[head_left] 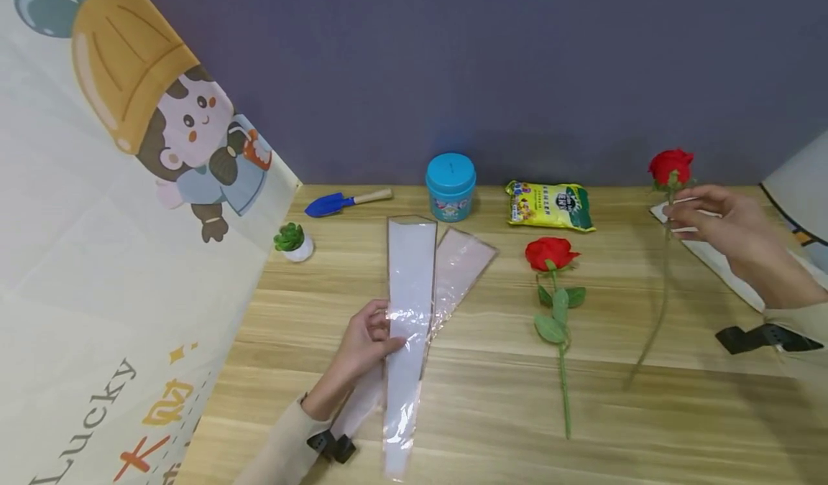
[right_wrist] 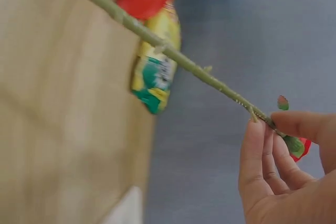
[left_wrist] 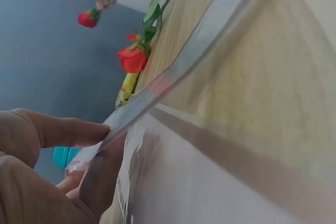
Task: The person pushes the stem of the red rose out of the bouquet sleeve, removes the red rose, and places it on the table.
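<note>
Down on a light wooden tabletop (head_left: 647,413), the person's left hand (head_left: 365,341) pinches the edge of a long, clear, tapered plastic flower sleeve (head_left: 409,305) between thumb and fingers. This sleeve lies flat, wide end far, narrow end near, and partly overlaps a second clear sleeve (head_left: 461,262) angled off to its right.

Further right, the right hand (head_left: 718,230) holds a red rose with a bare green stem (head_left: 671,167) lifted above the table — fingertips grasp the stem just below the bloom, and the stem hangs down toward the near side. Under that hand lies a white sheet (head_left: 724,266).

Between the two hands, a second red rose with green leaves (head_left: 551,253) lies on the table, bloom at the far end.

Along the far edge, against a grey-purple wall, sit a blue trowel with a wooden handle (head_left: 346,200), a round teal tub (head_left: 450,187) and a yellow-green packet (head_left: 550,205). A tiny green plant in a white pot (head_left: 294,241) stands at far left.
</note>
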Demonstrator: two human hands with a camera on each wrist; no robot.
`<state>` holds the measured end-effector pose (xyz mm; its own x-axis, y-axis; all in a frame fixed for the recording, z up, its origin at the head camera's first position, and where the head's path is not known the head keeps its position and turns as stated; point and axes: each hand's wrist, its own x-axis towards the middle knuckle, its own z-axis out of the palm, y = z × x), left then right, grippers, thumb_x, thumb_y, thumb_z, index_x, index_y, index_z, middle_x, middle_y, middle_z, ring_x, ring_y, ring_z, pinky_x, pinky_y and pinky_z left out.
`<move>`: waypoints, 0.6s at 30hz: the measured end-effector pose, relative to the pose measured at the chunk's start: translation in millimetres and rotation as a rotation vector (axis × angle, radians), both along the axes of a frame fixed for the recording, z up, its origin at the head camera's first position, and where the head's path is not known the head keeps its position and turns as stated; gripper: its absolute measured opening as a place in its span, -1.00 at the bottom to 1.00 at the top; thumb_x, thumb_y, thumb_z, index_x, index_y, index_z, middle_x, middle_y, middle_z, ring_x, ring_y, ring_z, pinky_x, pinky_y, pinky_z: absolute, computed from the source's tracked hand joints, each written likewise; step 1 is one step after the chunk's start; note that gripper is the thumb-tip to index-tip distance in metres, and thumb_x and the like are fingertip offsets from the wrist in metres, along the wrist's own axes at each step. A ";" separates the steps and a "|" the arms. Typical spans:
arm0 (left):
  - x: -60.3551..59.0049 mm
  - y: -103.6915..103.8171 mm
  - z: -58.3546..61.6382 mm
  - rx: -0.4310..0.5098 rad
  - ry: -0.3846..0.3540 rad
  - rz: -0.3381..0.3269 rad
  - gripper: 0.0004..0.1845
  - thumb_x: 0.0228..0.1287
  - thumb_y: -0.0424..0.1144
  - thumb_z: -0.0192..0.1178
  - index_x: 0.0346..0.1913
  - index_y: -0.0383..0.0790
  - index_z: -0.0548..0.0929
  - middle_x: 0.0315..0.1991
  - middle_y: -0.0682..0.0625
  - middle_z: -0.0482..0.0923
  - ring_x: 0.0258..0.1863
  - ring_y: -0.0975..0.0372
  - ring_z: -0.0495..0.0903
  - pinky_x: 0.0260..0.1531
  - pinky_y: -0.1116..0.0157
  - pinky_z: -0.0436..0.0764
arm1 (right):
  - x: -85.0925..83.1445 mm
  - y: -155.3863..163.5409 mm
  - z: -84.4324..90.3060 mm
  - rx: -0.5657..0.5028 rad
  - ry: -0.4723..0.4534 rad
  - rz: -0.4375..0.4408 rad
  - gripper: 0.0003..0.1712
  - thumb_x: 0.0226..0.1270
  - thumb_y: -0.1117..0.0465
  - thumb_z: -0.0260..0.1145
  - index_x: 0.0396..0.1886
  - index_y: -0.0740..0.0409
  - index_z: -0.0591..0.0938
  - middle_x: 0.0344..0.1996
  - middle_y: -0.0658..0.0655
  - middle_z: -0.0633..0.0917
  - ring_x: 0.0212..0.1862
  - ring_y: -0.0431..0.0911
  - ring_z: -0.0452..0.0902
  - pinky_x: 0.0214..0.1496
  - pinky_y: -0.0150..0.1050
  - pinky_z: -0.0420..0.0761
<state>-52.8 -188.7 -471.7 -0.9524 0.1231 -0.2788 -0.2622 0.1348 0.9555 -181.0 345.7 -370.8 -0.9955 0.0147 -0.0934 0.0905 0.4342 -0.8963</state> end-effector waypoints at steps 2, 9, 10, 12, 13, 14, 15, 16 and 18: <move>0.3 -0.8 -0.3 -0.006 -0.002 0.009 -0.30 0.10 -0.68 0.34 0.35 -0.45 0.39 0.01 -0.48 0.67 -0.48 0.39 0.61 -0.37 0.47 0.71 | 1.3 -2.2 -10.3 -0.039 -0.030 0.030 -0.81 0.58 0.22 0.24 -0.03 -0.23 0.60 -0.32 -0.46 0.71 -0.31 -0.46 0.69 -0.30 -0.51 0.72; -2.8 0.6 0.8 -0.104 0.004 0.058 -0.22 0.01 -0.61 0.45 0.36 -0.34 0.43 -0.15 -0.33 0.71 -0.45 0.28 0.60 -0.40 0.40 0.72 | 6.6 -9.2 -43.9 -0.073 -0.108 0.090 -0.73 0.58 0.24 0.24 -0.08 -0.36 0.60 -0.32 -0.44 0.73 -0.30 -0.43 0.71 -0.27 -0.45 0.76; -3.3 0.6 0.8 -0.121 0.007 0.058 -0.20 0.01 -0.60 0.47 0.37 -0.33 0.42 -0.17 -0.30 0.72 -0.44 0.27 0.60 -0.40 0.39 0.73 | 7.5 -9.9 -48.4 -0.073 -0.118 0.096 -0.73 0.58 0.24 0.24 -0.09 -0.36 0.59 -0.32 -0.44 0.73 -0.30 -0.42 0.71 -0.27 -0.44 0.76; -4.4 0.2 0.7 -0.155 0.010 0.057 -0.17 0.01 -0.57 0.48 0.40 -0.32 0.41 -0.21 -0.26 0.71 -0.44 0.27 0.61 -0.41 0.39 0.72 | 8.8 -11.3 -56.9 -0.074 -0.133 0.104 -0.73 0.58 0.24 0.25 -0.11 -0.35 0.60 -0.33 -0.43 0.74 -0.31 -0.41 0.70 -0.29 -0.42 0.76; -4.9 -0.2 1.0 -0.172 0.013 0.055 -0.16 0.01 -0.56 0.49 0.41 -0.32 0.41 -0.22 -0.25 0.71 -0.44 0.26 0.61 -0.42 0.40 0.71 | 9.6 -11.9 -60.6 -0.080 -0.146 0.106 -0.74 0.57 0.24 0.25 -0.12 -0.35 0.60 -0.33 -0.42 0.75 -0.32 -0.40 0.70 -0.30 -0.42 0.77; -5.3 -0.7 1.3 -0.182 0.016 0.050 -0.16 0.02 -0.55 0.49 0.43 -0.32 0.40 -0.23 -0.26 0.71 -0.44 0.26 0.61 -0.43 0.40 0.71 | 10.2 -12.4 -64.2 -0.084 -0.161 0.108 -0.74 0.57 0.23 0.25 -0.12 -0.35 0.60 -0.33 -0.41 0.74 -0.32 -0.39 0.70 -0.31 -0.41 0.77; -5.8 -1.5 1.5 -0.196 0.027 0.042 -0.16 0.03 -0.54 0.49 0.43 -0.34 0.40 -0.24 -0.26 0.71 -0.44 0.26 0.61 -0.44 0.40 0.70 | 11.0 -13.1 -67.5 -0.085 -0.173 0.107 -0.75 0.57 0.22 0.26 -0.12 -0.34 0.60 -0.34 -0.41 0.74 -0.33 -0.38 0.70 -0.31 -0.41 0.77; -6.3 -2.2 1.7 -0.207 0.029 0.039 -0.17 0.03 -0.53 0.49 0.43 -0.35 0.40 -0.24 -0.26 0.71 -0.44 0.26 0.61 -0.45 0.40 0.70 | 11.7 -13.7 -70.8 -0.088 -0.184 0.105 -0.77 0.56 0.23 0.27 -0.11 -0.31 0.60 -0.34 -0.40 0.74 -0.33 -0.38 0.69 -0.31 -0.41 0.77; -7.2 -3.7 2.1 -0.233 0.035 0.035 -0.19 0.04 -0.51 0.49 0.42 -0.37 0.43 -0.23 -0.24 0.72 -0.44 0.25 0.61 -0.47 0.39 0.72 | 13.6 -14.8 -76.9 -0.089 -0.204 0.102 -0.81 0.56 0.23 0.27 -0.09 -0.24 0.60 -0.35 -0.39 0.74 -0.33 -0.38 0.69 -0.31 -0.40 0.78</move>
<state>-60.0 -192.4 -469.6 -0.9646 0.0261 -0.2625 -0.2379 0.3439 0.9084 -167.4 330.9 -447.7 -0.9517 -0.1021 -0.2895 0.2337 0.3703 -0.8990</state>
